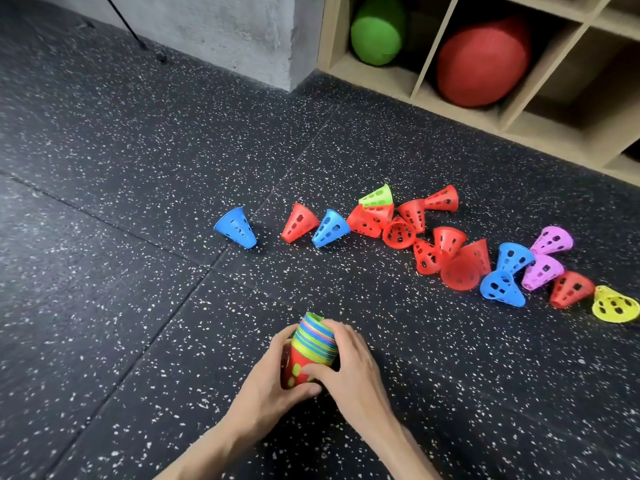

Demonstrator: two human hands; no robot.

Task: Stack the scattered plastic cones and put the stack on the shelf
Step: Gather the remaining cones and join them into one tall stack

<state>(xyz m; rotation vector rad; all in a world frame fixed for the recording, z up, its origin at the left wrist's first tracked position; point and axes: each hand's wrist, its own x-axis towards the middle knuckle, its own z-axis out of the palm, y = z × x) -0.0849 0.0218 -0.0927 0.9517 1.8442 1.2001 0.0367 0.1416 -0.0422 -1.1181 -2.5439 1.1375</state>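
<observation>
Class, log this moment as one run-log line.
stage: stacking | hands: left hand and right hand grip cone stack | loose cones: scattered on floor | shelf: no stack

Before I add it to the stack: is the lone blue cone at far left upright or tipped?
Tipped. The blue cone lies on its side on the floor, wide rim up-left, narrow end down-right.

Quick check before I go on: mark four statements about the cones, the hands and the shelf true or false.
1. Both hands hold the stack of cones. True: the left hand and right hand both wrap it.
2. All cones are stacked. False: many lie scattered on the floor, such as the blue cone apart at the left.
3. The shelf holds a green roller and a red roller. True.
4. The yellow cone sits on the shelf. False: it lies on the floor.
</observation>
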